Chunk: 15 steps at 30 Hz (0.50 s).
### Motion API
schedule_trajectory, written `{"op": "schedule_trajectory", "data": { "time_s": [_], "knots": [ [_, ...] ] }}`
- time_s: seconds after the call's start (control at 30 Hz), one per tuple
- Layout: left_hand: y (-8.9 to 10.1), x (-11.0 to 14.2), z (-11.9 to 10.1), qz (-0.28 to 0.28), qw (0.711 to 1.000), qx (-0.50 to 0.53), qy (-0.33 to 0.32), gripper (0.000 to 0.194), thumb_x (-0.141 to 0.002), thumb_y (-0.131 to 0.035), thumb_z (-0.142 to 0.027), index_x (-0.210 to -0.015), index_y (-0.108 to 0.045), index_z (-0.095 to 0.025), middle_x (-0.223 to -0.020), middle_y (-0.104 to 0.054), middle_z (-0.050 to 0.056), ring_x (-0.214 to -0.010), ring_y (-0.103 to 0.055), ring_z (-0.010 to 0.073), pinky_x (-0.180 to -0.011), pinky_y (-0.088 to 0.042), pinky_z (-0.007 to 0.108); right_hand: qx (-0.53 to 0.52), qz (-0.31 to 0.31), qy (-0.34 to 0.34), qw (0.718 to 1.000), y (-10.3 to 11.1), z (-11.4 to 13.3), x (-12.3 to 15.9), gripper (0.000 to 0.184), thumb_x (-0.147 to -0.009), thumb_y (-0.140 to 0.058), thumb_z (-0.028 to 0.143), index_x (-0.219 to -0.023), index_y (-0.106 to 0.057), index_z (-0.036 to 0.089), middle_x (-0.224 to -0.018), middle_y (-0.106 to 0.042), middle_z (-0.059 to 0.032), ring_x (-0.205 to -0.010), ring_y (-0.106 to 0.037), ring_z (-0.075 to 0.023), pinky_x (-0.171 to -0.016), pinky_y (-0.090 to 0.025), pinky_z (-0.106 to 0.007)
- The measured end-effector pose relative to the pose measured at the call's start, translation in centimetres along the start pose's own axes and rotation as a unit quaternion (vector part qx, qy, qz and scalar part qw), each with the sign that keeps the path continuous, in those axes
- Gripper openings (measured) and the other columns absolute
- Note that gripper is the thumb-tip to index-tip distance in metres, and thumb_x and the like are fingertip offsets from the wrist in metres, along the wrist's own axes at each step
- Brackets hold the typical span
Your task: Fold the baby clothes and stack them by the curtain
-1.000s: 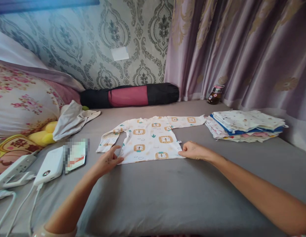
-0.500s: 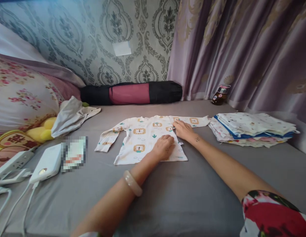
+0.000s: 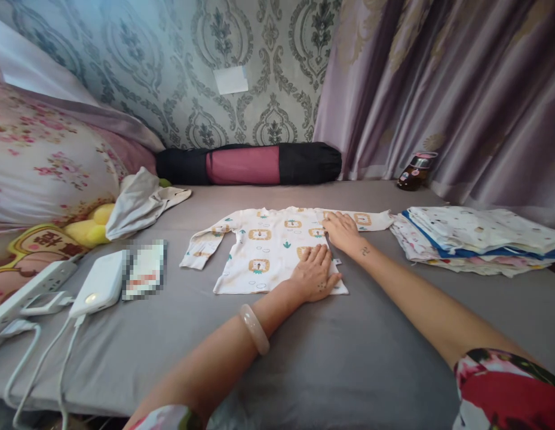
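A small white long-sleeved shirt lies spread out, printed with orange lion faces, green leaves and cloud outlines. My left hand rests flat on its lower right part, fingers spread and palm down. A pale bangle circles that wrist. At the right underarm, where sleeve meets body, my right hand has its fingers bent and closed on the fabric; its fingertips are partly hidden. The left sleeve angles down toward me, while the right one stretches straight out sideways.
On the right lies a stack of folded clothes, with a dark bottle behind it. A black and pink roll bag lies along the wall. To the left are a white power bank, a power strip, cables and a grey cloth.
My left hand has flattened and spread its fingers on the shirt's lower right. My right hand stays by the underarm. The whole view has shifted slightly.
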<state>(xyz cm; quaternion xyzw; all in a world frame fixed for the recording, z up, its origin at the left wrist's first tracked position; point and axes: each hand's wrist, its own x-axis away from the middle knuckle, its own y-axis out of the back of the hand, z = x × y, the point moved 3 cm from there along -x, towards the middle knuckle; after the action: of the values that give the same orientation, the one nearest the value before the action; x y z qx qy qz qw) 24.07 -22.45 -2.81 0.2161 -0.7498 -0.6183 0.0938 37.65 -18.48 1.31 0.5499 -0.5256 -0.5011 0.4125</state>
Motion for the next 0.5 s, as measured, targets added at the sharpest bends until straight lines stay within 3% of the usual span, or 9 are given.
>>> {"op": "schedule_trajectory", "data": {
  "time_s": [0.13, 0.23, 0.3, 0.4, 0.47, 0.5],
  "knots": [
    [0.5, 1.1, -2.4, 0.002, 1.000, 0.027, -0.015, 0.072, -0.097, -0.024, -0.053, -0.144, -0.030, 0.000, -0.151, -0.032, 0.024, -0.144, -0.022, 0.0319, -0.117, -0.019, 0.045, -0.072, -0.016, 0.038, 0.997, -0.5, 3.6, -0.7, 0.045, -0.095, -0.029, 0.019, -0.132, -0.052, 0.008, -0.142, -0.047, -0.0172, -0.133, -0.037, -0.0265, -0.110, -0.026, -0.037],
    [1.4, 3.1, -4.0, 0.025, 0.995, 0.061, -0.081, 0.073, -0.096, -0.029, -0.055, -0.144, -0.030, 0.000, -0.149, -0.035, 0.023, -0.143, -0.026, 0.0304, -0.118, -0.019, 0.042, -0.128, 0.025, 0.043, 0.991, -2.3, 5.6, -1.1, 0.057, -0.097, -0.025, 0.034, -0.146, -0.032, 0.005, -0.155, -0.029, -0.0161, -0.143, -0.022, -0.0259, -0.115, -0.019, -0.039],
    [2.6, 4.8, -4.3, 0.047, 0.985, 0.095, -0.134, 0.073, -0.095, -0.032, -0.056, -0.144, -0.030, -0.001, -0.150, -0.034, 0.022, -0.143, -0.026, 0.0296, -0.118, -0.021, 0.040, -0.137, 0.046, 0.026, 0.989, -3.3, 6.0, -1.2, 0.061, -0.097, -0.022, 0.038, -0.148, -0.028, 0.005, -0.156, -0.025, -0.0162, -0.144, -0.020, -0.0265, -0.116, -0.017, -0.041],
    [5.2, 7.4, -2.7, 0.070, 0.963, 0.175, -0.194, 0.063, -0.096, -0.035, -0.051, -0.141, -0.039, -0.008, -0.148, -0.040, 0.017, -0.139, -0.035, 0.0245, -0.114, -0.030, 0.033, -0.130, 0.051, 0.026, 0.990, -3.6, 5.7, -1.3, 0.061, -0.097, -0.021, 0.041, -0.147, -0.030, 0.007, -0.156, -0.026, -0.0159, -0.144, -0.022, -0.0269, -0.116, -0.018, -0.042],
    [7.1, 8.6, 0.2, 0.058, 0.959, 0.227, -0.158, 0.052, -0.097, -0.037, -0.047, -0.138, -0.045, -0.016, -0.144, -0.048, 0.012, -0.132, -0.045, 0.0205, -0.109, -0.038, 0.030, -0.125, 0.050, 0.035, 0.990, -3.1, 5.7, -1.6, 0.059, -0.097, -0.023, 0.041, -0.143, -0.036, 0.008, -0.153, -0.032, -0.0168, -0.141, -0.028, -0.0281, -0.114, -0.022, -0.044],
    [8.2, 9.0, 2.3, 0.023, 0.964, 0.244, -0.108, 0.048, -0.096, -0.039, -0.045, -0.134, -0.049, -0.018, -0.139, -0.052, 0.011, -0.127, -0.051, 0.0207, -0.105, -0.041, 0.032, -0.124, 0.046, 0.039, 0.990, -2.8, 5.8, -1.9, 0.056, -0.097, -0.024, 0.041, -0.140, -0.041, 0.009, -0.150, -0.037, -0.0172, -0.139, -0.032, -0.0284, -0.113, -0.023, -0.045]
  ]
}}
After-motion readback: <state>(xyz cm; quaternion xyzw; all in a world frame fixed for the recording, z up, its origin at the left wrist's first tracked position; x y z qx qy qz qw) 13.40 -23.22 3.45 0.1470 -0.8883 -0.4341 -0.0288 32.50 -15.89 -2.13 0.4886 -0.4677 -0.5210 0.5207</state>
